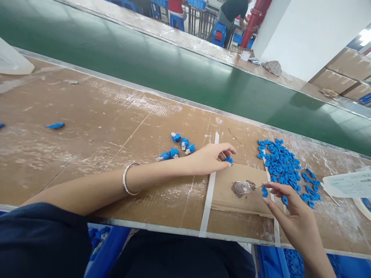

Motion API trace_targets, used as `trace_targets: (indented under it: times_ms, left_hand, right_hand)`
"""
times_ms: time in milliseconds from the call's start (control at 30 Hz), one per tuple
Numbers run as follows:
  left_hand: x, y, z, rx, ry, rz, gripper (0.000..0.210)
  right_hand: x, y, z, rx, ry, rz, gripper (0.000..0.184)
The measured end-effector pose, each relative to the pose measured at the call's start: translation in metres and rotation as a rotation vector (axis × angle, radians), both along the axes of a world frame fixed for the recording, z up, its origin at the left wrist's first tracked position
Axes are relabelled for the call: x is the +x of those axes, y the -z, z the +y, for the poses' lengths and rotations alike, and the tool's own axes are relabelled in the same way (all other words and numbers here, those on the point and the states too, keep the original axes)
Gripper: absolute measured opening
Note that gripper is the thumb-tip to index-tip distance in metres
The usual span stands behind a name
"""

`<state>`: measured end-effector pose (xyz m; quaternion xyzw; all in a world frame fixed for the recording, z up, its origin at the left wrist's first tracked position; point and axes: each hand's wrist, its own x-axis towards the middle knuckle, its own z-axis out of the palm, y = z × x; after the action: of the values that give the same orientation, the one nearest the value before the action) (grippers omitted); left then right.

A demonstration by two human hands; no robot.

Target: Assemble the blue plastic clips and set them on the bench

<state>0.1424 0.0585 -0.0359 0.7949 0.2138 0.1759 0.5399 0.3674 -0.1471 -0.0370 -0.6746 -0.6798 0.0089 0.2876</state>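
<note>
My left hand [217,157] is above the left part of a cardboard sheet [226,200], its fingers curled round a small blue plastic piece [228,159] that they partly hide. Between thumb and forefinger of my right hand [290,208] is another small blue piece [264,191]. Just left of those fingertips, a small glass bottle [242,187] with a metallic-looking neck stands on the cardboard. A heap of loose blue pieces [282,164] lies beyond my right hand. Several blue-and-white pieces [184,143] rest on the table near my left forearm.
White tape strips [206,208] cross the table. A white labelled bottle [348,184] is at the right, beside a thin stick [332,196]. A green conveyor belt [174,65] runs behind the table. Blue bins [272,261] sit below the front edge. Two people are in the background.
</note>
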Motion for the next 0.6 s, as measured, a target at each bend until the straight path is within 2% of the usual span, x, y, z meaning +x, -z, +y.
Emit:
trace_targets:
  times_ms: [133,267,367,433,600]
  left_hand:
    - [0.000,0.000,-0.009,-0.075,0.034,0.006,0.028]
    - [0.001,-0.002,-0.012,-0.089,0.028,0.033,0.026]
    - [0.001,-0.001,-0.015,-0.176,0.050,-0.001,0.025]
    - [0.003,0.003,-0.018,-0.314,0.091,-0.068,0.025]
    - [0.006,0.010,-0.031,-0.712,0.125,-0.290,0.033]
  right_hand:
    - [-0.027,0.001,0.018,-0.024,-0.162,0.008,0.025]
    - [-0.029,0.008,0.028,-0.048,-0.186,0.005,0.025]
    - [-0.032,0.011,0.028,-0.047,-0.162,0.108,0.024]
    - [-0.038,0.012,0.027,-0.027,-0.137,0.286,0.026]
    - [-0.053,0.017,0.024,0.100,-0.064,0.952,0.033]
